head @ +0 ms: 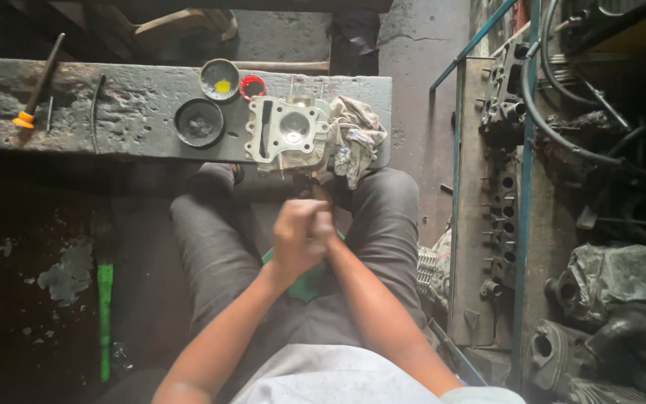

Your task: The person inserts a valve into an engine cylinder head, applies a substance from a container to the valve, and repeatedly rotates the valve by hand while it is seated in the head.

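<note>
1. You sit in a dim, grimy workshop, facing a worn, pitted workbench [136, 112] that runs across the top of the view.
2. On the bench's edge just beyond your knees stands a grey metal cylinder head [287, 135], its flat gasket face turned up.
3. A crumpled rag [354, 136] lies touching the head's right side.
4. Left of the head sit a dark round dish [199, 123], a small tin holding something yellow [220, 79] and a red cap [252, 87].
5. Your left hand [294, 238] and right hand [324, 224] are pressed together over your lap, just below the head, fingers curled closed; whether they hold anything, you cannot tell from here.
6. An orange-handled screwdriver [37, 84] lies at the bench's far left.
7. Engine parts [504, 97] crowd a rack on your right.
</note>
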